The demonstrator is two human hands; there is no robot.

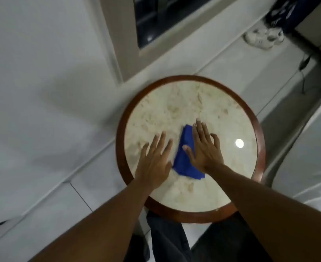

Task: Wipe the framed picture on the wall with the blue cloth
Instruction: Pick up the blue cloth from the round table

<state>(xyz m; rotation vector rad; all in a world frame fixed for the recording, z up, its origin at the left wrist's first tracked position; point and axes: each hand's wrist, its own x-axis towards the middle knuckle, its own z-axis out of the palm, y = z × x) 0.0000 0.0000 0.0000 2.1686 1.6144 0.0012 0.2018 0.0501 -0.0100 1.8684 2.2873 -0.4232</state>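
A folded blue cloth [184,159] lies flat on a round table [174,110] with a pale marble top and a dark wooden rim. My right hand [203,148] rests palm down on the cloth's right side, fingers spread and flat. My left hand [154,159] lies palm down on the tabletop just left of the cloth, its thumb side touching or nearly touching the cloth's edge. Neither hand grips anything. No framed picture on the wall is in view.
A white wall fills the left. A pale frame with dark panes [156,21] stands beyond the table. White shoes [263,36] lie on the tiled floor at the upper right. A white bed edge [316,167] runs along the right. My dark trouser legs [167,241] show below the table.
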